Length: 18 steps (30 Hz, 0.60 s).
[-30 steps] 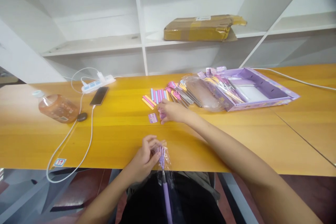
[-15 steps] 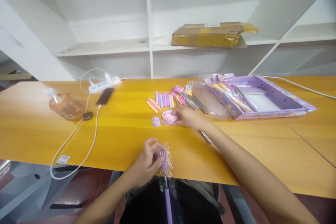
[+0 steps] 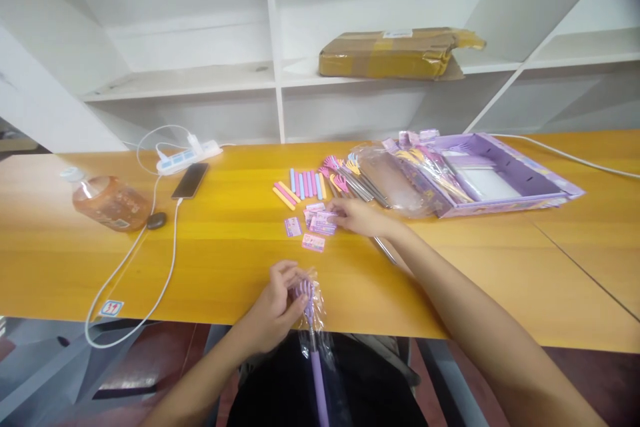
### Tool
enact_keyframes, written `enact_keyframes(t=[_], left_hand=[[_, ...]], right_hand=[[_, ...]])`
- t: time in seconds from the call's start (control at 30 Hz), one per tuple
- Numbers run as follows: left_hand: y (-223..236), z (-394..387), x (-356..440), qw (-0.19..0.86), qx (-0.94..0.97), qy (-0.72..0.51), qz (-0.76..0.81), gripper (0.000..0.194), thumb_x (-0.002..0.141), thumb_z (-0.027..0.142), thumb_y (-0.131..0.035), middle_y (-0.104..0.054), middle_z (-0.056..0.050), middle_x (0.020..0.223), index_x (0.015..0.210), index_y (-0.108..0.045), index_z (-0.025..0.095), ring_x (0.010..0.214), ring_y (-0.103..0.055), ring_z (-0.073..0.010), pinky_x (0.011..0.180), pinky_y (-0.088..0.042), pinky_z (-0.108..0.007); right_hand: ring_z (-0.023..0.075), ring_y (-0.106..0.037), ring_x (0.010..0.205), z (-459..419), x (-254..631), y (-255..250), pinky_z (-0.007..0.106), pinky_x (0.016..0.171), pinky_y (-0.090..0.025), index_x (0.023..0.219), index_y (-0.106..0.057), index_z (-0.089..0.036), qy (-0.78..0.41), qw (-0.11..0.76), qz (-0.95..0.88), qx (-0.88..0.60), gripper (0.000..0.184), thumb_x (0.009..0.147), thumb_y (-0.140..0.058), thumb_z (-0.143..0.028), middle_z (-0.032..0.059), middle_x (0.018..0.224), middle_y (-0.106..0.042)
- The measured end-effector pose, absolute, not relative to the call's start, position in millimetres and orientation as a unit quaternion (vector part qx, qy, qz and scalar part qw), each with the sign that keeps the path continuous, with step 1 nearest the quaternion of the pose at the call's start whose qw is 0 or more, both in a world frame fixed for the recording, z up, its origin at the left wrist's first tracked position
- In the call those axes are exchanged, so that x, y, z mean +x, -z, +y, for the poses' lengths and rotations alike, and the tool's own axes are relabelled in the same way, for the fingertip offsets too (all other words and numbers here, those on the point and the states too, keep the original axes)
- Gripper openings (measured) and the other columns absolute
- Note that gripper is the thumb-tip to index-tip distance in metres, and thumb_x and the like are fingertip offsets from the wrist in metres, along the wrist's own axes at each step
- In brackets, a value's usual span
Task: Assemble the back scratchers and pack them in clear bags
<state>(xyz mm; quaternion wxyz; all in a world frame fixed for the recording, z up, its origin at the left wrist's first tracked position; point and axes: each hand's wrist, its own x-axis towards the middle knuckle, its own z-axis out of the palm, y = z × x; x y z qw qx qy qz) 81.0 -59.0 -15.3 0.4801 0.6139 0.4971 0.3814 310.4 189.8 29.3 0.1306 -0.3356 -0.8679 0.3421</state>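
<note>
My left hand [image 3: 277, 303] is closed around the head of a purple back scratcher [image 3: 318, 377], which sits inside a clear plastic bag [image 3: 320, 307]. The scratcher's handle points down over my lap. On the table, my right hand [image 3: 357, 215] has its fingertips closed at the right edge of a loose pile of small printed cards [image 3: 323, 223]. A pink card [image 3: 313, 242] lies just in front of the pile, and a purple card [image 3: 293, 227] to its left. Below my right wrist lies a metal rod [image 3: 384, 251], partly hidden.
Coloured handle tubes [image 3: 306, 183] and scratchers with hand-shaped heads [image 3: 357, 180] lie behind the cards. At right stands an open purple box [image 3: 530, 170] beside plastic bags [image 3: 395, 180]. Leftward are a phone [image 3: 193, 180], power strip [image 3: 190, 157], bottle [image 3: 113, 203] and white cable [image 3: 173, 260].
My right hand has shifted right, and the cards that were bunched under it are spread out. A pink card now lies apart in front. My left hand keeps hold of the bagged scratcher.
</note>
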Motion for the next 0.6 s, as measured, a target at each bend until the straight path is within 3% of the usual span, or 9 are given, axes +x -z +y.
enact_keyframes(t=[0.23,0.43,0.6], left_hand=[[17,-59,82,0.503,0.598,-0.391,0.487,0.040,0.115,0.038,-0.050,-0.046,-0.025,0.170,0.145,-0.025,0.027,0.163,-0.047,-0.0309,0.134,-0.037,-0.062],[15,-57,82,0.471,0.629,-0.370,0.494,0.039,0.113,0.034,-0.052,-0.051,-0.026,0.168,0.142,-0.026,0.025,0.164,-0.045,-0.0308,0.135,-0.033,-0.063],[15,-57,81,0.441,0.652,-0.356,0.504,0.045,0.110,0.029,-0.056,-0.053,-0.024,0.167,0.147,-0.032,0.023,0.163,-0.046,-0.0304,0.137,-0.032,-0.060]], right_hand=[[0.0218,-0.069,0.092,194,314,-24,0.036,0.088,-0.053,0.098,-0.077,-0.018,-0.317,0.171,-0.869,-0.340,0.015,0.099,-0.067,-0.029,0.0084,0.100,-0.075],[0.0166,-0.065,0.068,195,316,-28,0.030,0.068,-0.050,0.101,-0.073,-0.019,-0.429,0.227,-0.794,-0.367,0.030,0.094,-0.075,-0.048,0.0004,0.079,-0.071],[0.0149,-0.061,0.058,166,313,-42,0.027,0.055,-0.048,0.103,-0.069,-0.021,-0.512,0.234,-0.746,-0.356,0.035,0.093,-0.078,-0.054,-0.0026,0.066,-0.066]])
